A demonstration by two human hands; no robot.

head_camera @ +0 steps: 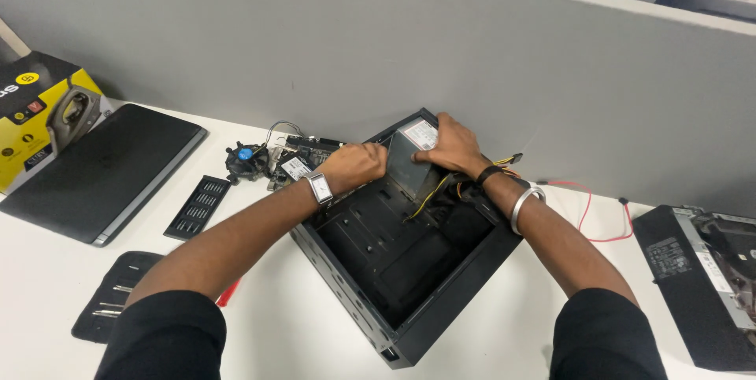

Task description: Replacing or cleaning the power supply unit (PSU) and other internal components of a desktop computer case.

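An open black computer case point(465, 281) lies on its side on the white table point(283, 333). At its far corner sits a grey power supply point(409, 163) with a white label. My right hand point(453, 148) grips the top of the power supply. My left hand point(356, 166), with a watch on the wrist, is curled against the power supply's left side at the case edge. Yellow and black cables point(441, 189) trail from the power supply into the case under my right wrist.
A black side panel point(102, 171) lies at the left, with a yellow and black box point(39, 112) behind it. A slotted black cover point(198, 207), a cooler fan point(246, 161), a circuit board point(303, 159) and a screwdriver bit pouch point(114, 293) lie left of the case. Another case point(701, 278) stands at right. Red wire point(591, 207) trails there.
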